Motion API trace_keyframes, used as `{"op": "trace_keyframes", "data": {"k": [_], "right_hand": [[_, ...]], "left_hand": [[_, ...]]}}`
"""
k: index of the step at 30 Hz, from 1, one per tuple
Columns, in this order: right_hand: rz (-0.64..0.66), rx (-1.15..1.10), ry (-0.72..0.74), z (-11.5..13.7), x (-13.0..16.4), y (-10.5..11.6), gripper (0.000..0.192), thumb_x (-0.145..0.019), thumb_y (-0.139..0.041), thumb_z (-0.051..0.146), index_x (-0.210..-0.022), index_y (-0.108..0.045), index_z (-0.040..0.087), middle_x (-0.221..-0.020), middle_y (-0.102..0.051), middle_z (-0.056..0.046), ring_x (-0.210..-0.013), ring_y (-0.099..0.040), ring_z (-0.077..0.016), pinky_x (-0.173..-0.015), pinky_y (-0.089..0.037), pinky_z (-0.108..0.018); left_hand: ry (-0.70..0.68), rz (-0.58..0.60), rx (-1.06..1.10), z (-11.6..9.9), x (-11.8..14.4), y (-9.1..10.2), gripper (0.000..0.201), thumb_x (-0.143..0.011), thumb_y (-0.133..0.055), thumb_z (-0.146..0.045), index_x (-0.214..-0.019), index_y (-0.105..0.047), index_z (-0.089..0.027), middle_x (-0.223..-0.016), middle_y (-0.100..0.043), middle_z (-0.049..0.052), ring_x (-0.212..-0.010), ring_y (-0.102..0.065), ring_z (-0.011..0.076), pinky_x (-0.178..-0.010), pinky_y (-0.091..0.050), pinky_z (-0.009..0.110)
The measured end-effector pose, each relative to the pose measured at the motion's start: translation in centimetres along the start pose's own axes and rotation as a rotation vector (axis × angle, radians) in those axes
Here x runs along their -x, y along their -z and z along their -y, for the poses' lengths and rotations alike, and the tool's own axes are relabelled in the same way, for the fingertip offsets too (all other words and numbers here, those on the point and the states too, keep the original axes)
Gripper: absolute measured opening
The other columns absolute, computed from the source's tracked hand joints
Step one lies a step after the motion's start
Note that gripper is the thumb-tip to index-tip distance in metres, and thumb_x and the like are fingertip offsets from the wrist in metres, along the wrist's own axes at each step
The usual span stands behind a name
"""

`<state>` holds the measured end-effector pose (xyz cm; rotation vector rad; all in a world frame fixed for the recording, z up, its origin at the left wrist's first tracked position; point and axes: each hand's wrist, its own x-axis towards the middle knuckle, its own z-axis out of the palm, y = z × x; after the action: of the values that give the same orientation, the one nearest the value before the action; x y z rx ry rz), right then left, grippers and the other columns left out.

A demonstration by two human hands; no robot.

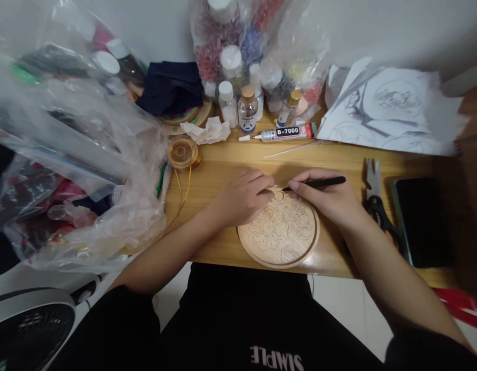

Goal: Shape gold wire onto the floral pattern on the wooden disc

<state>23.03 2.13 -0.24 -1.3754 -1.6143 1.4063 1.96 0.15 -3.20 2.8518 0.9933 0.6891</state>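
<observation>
The right hand [327, 198] pinches a black tool [319, 182] — tip at the wooden disc's [279, 232] far edge, beside the left hand's [242, 198] curled fingers resting there.

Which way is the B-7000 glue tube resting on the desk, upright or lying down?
Lying down. The B-7000 glue tube rests on its side on the wooden desk, nozzle pointing left, behind the carved wooden disc.

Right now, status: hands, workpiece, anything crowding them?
Left hand resting on round wooden disc. Right hand gripping black tool, tip at disc's top edge. Scissors lie right, apart.
</observation>
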Motion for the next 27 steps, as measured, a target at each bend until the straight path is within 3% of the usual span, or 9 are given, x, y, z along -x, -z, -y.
{"op": "trace_keyframes", "data": {"k": [14,27], "right_hand": [[-0.001,-0.015,-0.001,-0.48,-0.02,-0.07,0.014,-0.074,-0.071,0.032,-0.07,-0.069,0.02,-0.065,-0.065,0.0,-0.059,-0.057,-0.0101,-0.057,-0.047,-0.024],[-0.005,0.012,0.003,-0.25,0.01,-0.06,0.014,-0.074,-0.071,0.033,-0.07,-0.07,0.021,-0.065,-0.066,0.0,-0.059,-0.057,-0.0109,-0.057,-0.047,-0.025]], "left_hand": [[0.029,0.069,0.046,0.12,-0.01,-0.28,0.024,-0.095,-0.044,-0.018,-0.097,-0.068,-0.016,-0.104,-0.063,0.008,-0.093,-0.051,0.0197,-0.079,-0.043,0.032],[0.038,0.084,0.069,0.12,-0.12,0.21,0.026,-0.095,-0.043,-0.018,-0.089,-0.068,-0.016,-0.102,-0.064,0.008,-0.092,-0.053,0.0194,-0.078,-0.044,0.032]]}}
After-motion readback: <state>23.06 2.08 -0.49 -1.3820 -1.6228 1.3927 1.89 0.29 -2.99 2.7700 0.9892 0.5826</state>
